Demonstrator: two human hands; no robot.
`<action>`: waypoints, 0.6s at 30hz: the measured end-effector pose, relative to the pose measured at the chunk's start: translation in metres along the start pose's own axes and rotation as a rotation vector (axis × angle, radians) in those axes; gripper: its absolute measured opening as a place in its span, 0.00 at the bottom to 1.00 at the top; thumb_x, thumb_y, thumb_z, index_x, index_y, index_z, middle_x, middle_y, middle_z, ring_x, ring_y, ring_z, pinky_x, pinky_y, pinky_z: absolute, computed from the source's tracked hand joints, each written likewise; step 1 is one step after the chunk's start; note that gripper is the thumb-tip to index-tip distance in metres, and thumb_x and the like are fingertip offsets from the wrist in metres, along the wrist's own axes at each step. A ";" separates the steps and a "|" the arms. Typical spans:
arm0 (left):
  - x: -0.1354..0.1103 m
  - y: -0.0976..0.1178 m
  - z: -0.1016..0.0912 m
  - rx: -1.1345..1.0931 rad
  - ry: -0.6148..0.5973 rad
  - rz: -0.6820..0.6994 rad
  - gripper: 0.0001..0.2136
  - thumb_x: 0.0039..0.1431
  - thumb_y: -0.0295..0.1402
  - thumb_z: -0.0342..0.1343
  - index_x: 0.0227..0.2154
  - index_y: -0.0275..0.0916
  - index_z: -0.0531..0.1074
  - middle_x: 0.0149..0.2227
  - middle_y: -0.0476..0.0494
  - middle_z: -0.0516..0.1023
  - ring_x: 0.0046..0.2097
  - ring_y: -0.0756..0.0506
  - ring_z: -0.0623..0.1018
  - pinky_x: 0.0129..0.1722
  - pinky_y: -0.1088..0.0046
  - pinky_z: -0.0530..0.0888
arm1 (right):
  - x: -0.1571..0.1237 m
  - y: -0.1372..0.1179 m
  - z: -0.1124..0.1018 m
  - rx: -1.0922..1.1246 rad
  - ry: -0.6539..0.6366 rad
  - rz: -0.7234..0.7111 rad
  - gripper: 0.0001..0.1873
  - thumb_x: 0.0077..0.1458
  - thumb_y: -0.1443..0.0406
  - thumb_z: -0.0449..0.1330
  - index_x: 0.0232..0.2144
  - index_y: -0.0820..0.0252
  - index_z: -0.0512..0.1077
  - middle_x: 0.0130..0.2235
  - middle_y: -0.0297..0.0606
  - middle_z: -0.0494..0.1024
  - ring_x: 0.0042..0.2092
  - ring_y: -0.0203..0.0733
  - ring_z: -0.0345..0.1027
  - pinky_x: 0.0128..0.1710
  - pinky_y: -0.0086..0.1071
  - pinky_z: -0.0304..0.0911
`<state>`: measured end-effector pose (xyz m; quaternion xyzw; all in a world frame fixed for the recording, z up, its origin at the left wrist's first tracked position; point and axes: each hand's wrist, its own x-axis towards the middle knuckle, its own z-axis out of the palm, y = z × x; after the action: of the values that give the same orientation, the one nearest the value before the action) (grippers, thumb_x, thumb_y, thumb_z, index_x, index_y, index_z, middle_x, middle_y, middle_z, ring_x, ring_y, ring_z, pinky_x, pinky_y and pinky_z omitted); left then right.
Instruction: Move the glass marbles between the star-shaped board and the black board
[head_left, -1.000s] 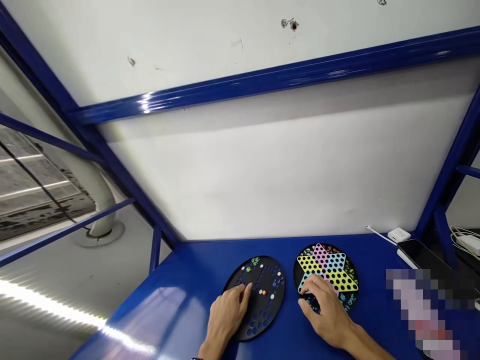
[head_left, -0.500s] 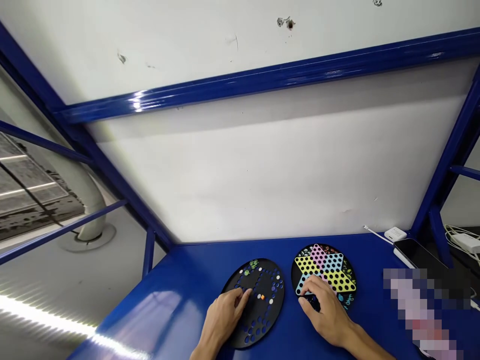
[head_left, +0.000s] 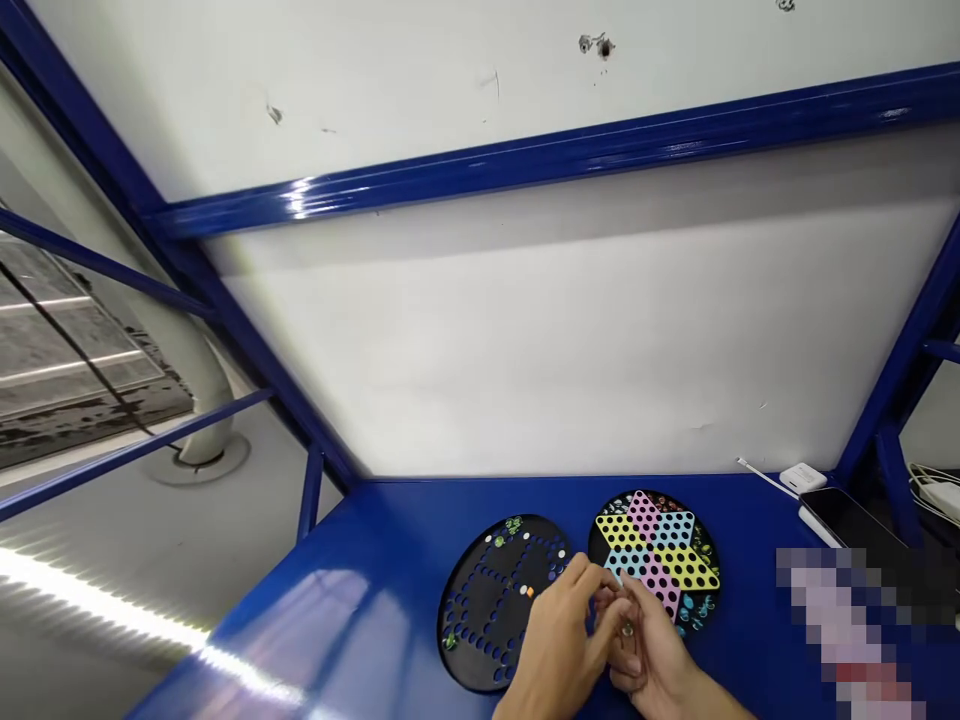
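My left hand (head_left: 561, 632) is bent over my right hand (head_left: 654, 640), with its thumb and fingers drawn together above the right palm. What the left fingertips hold, if anything, is hidden. My right hand is turned palm up with curled fingers around a small glass marble (head_left: 628, 629). To the left lies a round black game board (head_left: 491, 605) with holes, white pieces and an orange die (head_left: 530, 592). A green marble (head_left: 450, 641) sits near its left edge. Behind my right hand is a round Chinese checkers board (head_left: 694, 567) with a coloured star.
Green marbles (head_left: 514, 524) sit at the left board's far rim, and turquoise marbles (head_left: 697, 608) border the star. A phone (head_left: 844, 515), a white charger (head_left: 802, 478) and a cable lie at the right. Behind the blue table (head_left: 375, 570) stands a white wall panel (head_left: 517, 350).
My left hand has moved right, off the black board, to my right hand. My right hand has left the star board and turned palm up. The green marble by the left edge now shows.
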<state>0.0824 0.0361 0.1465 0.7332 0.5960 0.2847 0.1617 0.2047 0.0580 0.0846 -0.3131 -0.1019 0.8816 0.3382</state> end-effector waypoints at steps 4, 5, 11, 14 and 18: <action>-0.016 -0.047 -0.038 0.175 -0.006 -0.202 0.14 0.68 0.43 0.45 0.40 0.47 0.75 0.39 0.48 0.79 0.39 0.46 0.78 0.41 0.71 0.72 | -0.004 -0.013 -0.004 0.007 0.071 -0.053 0.20 0.60 0.51 0.61 0.27 0.61 0.68 0.20 0.28 0.69 0.13 0.22 0.41 0.16 0.23 0.29; -0.022 -0.063 -0.050 0.255 -0.046 -0.283 0.13 0.67 0.42 0.46 0.42 0.47 0.74 0.42 0.47 0.80 0.43 0.44 0.79 0.43 0.69 0.72 | -0.005 -0.016 -0.004 0.010 0.073 -0.058 0.21 0.60 0.50 0.60 0.27 0.62 0.68 0.20 0.29 0.69 0.13 0.22 0.41 0.16 0.23 0.29; -0.053 -0.128 -0.093 0.509 -0.304 -0.531 0.12 0.57 0.33 0.52 0.43 0.47 0.75 0.48 0.45 0.81 0.51 0.38 0.80 0.45 0.64 0.71 | -0.006 -0.018 -0.002 -0.003 0.035 -0.067 0.26 0.62 0.46 0.56 0.25 0.63 0.69 0.21 0.32 0.71 0.14 0.22 0.41 0.16 0.23 0.29; -0.052 -0.127 -0.091 0.477 -0.279 -0.523 0.10 0.58 0.32 0.50 0.39 0.47 0.75 0.44 0.47 0.82 0.48 0.39 0.80 0.43 0.66 0.70 | -0.005 -0.017 -0.001 -0.023 0.028 -0.050 0.28 0.62 0.44 0.56 0.25 0.63 0.69 0.21 0.32 0.71 0.14 0.22 0.41 0.16 0.23 0.30; -0.038 -0.093 -0.071 0.270 -0.094 -0.393 0.11 0.63 0.40 0.49 0.40 0.48 0.75 0.42 0.48 0.81 0.40 0.43 0.79 0.41 0.69 0.72 | -0.004 -0.013 0.000 -0.056 0.011 0.010 0.30 0.64 0.44 0.52 0.26 0.63 0.70 0.20 0.32 0.70 0.13 0.23 0.42 0.16 0.23 0.29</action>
<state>-0.0383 0.0142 0.1406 0.6306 0.7517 0.1309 0.1422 0.2143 0.0653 0.0917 -0.3281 -0.1232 0.8782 0.3255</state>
